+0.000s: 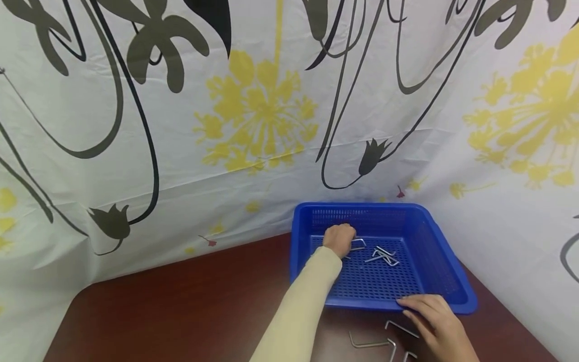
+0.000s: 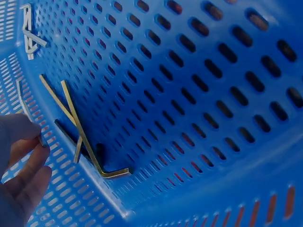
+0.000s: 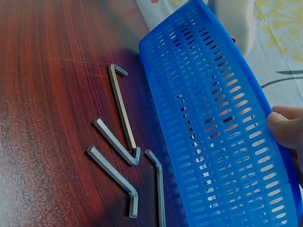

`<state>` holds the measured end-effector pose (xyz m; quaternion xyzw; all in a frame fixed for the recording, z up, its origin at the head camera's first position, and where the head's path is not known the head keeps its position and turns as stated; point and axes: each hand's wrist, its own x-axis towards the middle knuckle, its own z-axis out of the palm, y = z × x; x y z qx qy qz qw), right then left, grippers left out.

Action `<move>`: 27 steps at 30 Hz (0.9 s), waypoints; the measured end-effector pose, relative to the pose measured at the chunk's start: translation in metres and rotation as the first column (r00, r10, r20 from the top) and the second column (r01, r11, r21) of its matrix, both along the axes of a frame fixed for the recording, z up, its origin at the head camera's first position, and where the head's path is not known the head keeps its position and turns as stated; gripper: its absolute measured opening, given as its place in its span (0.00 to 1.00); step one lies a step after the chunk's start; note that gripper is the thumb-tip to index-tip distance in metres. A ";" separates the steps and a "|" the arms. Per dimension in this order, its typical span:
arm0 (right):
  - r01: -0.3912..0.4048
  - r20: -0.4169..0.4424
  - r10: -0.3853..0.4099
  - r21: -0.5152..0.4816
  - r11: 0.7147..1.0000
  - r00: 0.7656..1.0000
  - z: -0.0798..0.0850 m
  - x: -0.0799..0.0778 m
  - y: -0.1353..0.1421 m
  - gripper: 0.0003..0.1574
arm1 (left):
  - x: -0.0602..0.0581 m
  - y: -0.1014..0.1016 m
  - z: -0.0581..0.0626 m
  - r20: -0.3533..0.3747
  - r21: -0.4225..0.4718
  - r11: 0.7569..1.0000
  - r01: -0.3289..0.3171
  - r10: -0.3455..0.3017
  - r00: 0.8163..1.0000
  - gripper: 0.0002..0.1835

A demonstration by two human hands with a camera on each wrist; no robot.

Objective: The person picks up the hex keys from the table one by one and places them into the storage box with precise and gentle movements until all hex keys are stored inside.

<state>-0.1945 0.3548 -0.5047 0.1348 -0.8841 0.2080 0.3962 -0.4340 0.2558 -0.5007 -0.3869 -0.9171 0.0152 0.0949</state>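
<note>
My left hand (image 1: pixel 339 239) reaches into a blue plastic basket (image 1: pixel 445 251) near its back left. In the left wrist view, its thumb and fingers pinch a silver hex key (image 2: pixel 24 104). Beside it, several more hex keys (image 2: pixel 80 130) lie crossed on the basket floor, some brass-tinted. Another small pile of hex keys (image 1: pixel 383 256) sits right of the hand. My right hand (image 1: pixel 431 319) grips the basket's front rim, its thumb on the outer side in the right wrist view. Below that rim, several loose hex keys (image 3: pixel 113 172) lie on the table.
The basket stands on a dark reddish-brown table (image 1: pixel 181 301), close to the back. A white cloth (image 1: pixel 253 201) with yellow and dark plant prints hangs behind and along the right. The left forearm in a pale sleeve (image 1: pixel 294 311) crosses the basket's front left.
</note>
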 end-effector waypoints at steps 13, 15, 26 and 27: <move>0.004 0.025 -0.003 -0.021 1.000 1.000 0.001 0.000 -0.001 0.27 | -0.002 -0.001 -0.010 0.174 -0.055 0.997 -0.050 0.059 0.983 0.23; 0.002 0.029 -0.002 -0.023 1.000 1.000 0.002 0.001 -0.001 0.27 | -0.002 -0.001 -0.009 0.175 -0.064 0.997 -0.052 0.063 0.983 0.24; -0.006 0.002 0.006 -0.003 1.000 1.000 0.006 0.001 -0.003 0.27 | -0.002 0.001 -0.005 0.202 -0.063 0.997 -0.045 0.057 0.978 0.20; -0.005 -0.001 0.005 -0.001 1.000 1.000 0.006 0.001 -0.003 0.27 | -0.002 0.001 -0.003 0.199 -0.055 0.998 -0.042 0.052 0.979 0.20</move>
